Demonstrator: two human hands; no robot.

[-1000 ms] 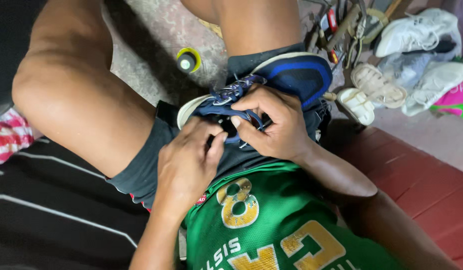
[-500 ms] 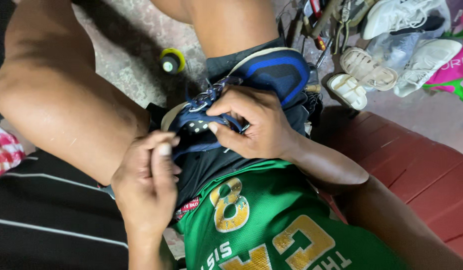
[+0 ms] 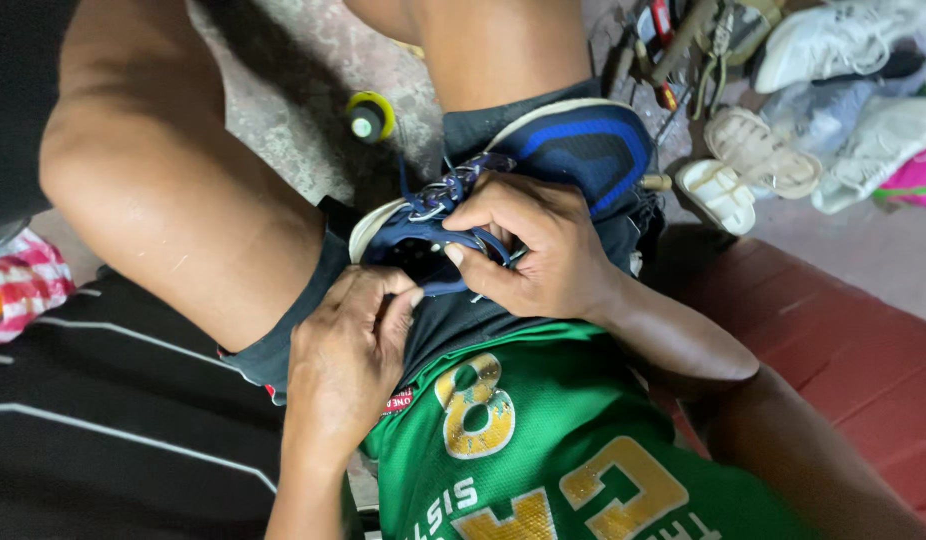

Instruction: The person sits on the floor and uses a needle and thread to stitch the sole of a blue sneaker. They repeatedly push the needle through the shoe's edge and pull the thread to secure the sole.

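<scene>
Clearly the blue sneaker (image 3: pixel 543 170) lies on its side across the person's lap, on the dark shorts between the thighs, its white-edged blue sole turned up and away and its laced top facing the body. The right hand (image 3: pixel 543 255) curls over the upper, its fingers (image 3: pixel 478 225) pinching the tongue and the blue laces (image 3: pixel 448 190) near the eyelets; the left hand (image 3: pixel 348 355) sits just below at the heel opening, fingers clenched on the collar edge, though what exactly the fingertips trap there is hidden, possibly a lace end or a thread. The shoe should handle as light and fairly soft: the fabric upper will fold under a pinch, while the rubber sole stays stiff and gives the firmer hold, so gripping the sole edge or heel would steady it best, and the laces are thin and apt to slip. On the stone floor beyond the knees stands a small round container with a yellow rim (image 3: pixel 369 115), seen from above; its contents cannot be made out. To the right lies a loose heap of pale shoes and sandals (image 3: pixel 753 150).
</scene>
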